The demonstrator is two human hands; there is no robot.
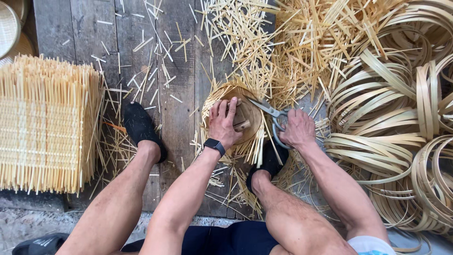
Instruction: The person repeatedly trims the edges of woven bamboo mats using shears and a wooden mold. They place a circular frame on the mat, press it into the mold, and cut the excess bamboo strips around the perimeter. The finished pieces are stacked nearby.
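The right hand (pixel 296 130) is closed around the handles of a pair of scissors (pixel 270 113), blades open and aimed left at the rim of a small woven bamboo basket (pixel 236 118). The left hand (pixel 224 122) presses flat on a round wooden block (pixel 245 118) seated inside it, pinning the work to the plank floor (pixel 179 56) between the 2 feet. Trimming the protruding strips looks to be the step in hand; the next cut calls for turning the basket. Its rim bristles with pale uneven ends.
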